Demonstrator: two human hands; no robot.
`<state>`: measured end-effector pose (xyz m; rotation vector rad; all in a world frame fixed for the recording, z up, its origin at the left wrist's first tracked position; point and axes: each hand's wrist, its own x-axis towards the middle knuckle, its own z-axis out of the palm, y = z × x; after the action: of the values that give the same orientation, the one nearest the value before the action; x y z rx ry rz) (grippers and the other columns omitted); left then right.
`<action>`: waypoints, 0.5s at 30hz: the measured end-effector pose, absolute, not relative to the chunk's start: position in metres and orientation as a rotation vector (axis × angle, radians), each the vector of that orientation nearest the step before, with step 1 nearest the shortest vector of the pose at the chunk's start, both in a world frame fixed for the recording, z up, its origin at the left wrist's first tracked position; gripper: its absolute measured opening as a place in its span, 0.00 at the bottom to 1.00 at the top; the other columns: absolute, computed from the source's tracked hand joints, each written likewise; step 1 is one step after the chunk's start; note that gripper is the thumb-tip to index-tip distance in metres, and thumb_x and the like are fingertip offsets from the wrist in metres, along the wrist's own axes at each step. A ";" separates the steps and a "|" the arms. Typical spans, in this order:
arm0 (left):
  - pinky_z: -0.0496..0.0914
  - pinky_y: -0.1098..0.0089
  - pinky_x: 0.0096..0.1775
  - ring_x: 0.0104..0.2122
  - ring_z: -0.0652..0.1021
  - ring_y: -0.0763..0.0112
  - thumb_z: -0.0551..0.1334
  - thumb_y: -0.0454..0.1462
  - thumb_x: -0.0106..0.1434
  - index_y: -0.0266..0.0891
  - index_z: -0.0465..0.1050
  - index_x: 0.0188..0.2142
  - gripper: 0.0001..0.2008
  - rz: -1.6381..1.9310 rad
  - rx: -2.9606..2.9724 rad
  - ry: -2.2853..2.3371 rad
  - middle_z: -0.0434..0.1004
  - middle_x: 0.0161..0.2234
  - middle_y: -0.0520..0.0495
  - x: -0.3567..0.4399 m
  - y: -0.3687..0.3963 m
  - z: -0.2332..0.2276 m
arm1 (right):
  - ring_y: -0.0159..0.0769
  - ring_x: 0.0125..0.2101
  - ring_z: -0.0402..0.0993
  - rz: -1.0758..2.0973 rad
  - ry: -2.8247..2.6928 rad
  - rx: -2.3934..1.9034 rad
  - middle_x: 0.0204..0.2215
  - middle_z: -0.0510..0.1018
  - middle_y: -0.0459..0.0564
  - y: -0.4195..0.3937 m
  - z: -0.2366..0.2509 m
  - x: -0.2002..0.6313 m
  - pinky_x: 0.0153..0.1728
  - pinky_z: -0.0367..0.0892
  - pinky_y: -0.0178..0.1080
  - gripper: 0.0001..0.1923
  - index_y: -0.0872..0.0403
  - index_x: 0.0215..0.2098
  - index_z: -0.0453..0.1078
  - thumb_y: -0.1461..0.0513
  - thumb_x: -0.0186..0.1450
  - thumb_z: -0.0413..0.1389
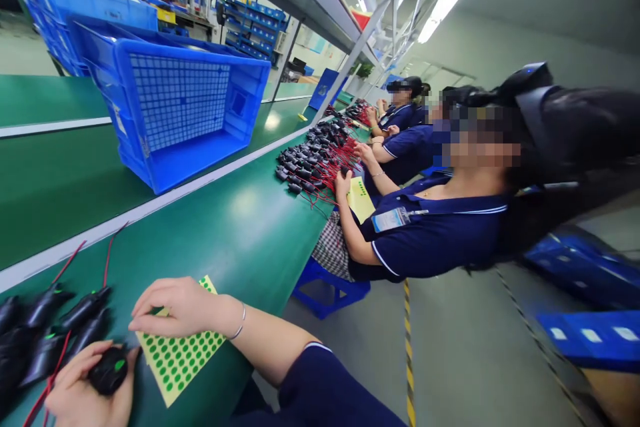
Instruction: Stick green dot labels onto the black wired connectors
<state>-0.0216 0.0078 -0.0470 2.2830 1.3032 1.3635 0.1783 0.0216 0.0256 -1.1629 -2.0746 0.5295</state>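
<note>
Navy short sleeve (320,380), silver wrist bangle (239,328)

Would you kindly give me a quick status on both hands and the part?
Left hand grips black plastic part with green dot. Right hand rests on yellow sheet of green dot stickers. Pile of black wired parts lies alongside on green bench.

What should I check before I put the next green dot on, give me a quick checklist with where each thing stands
1. Black part held in the left hand: ok.
2. Green dot already on that part: ok, one shows on top.
3. Right hand on the sticker sheet: ok, fingers rest on its top edge.
4. Dots left on the sheet: ok, many rows remain.
5. A dot picked up on a fingertip: cannot tell.
6. More black parts within reach: ok, a pile with red wires lies beside the left hand.
</note>
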 end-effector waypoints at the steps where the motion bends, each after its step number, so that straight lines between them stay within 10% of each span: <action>1: 0.71 0.61 0.30 0.27 0.75 0.62 0.66 0.46 0.61 0.39 0.67 0.30 0.14 1.370 2.274 1.296 0.75 0.32 0.42 -0.022 0.008 -0.046 | 0.28 0.43 0.79 0.520 -2.057 -1.180 0.38 0.84 0.48 0.023 0.022 0.178 0.47 0.70 0.26 0.07 0.56 0.33 0.74 0.60 0.66 0.63; 15: 0.73 0.60 0.48 0.41 0.81 0.64 0.71 0.41 0.59 0.41 0.64 0.40 0.17 1.473 1.585 1.343 0.78 0.41 0.46 0.006 -0.006 0.021 | 0.35 0.37 0.81 0.450 -1.701 -1.054 0.33 0.83 0.51 0.018 0.033 0.195 0.41 0.77 0.39 0.09 0.53 0.31 0.75 0.62 0.69 0.56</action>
<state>0.0061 -0.0060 0.0210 1.5847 1.3435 1.4728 0.1947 0.0179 0.0326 -1.0543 -1.7015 0.4503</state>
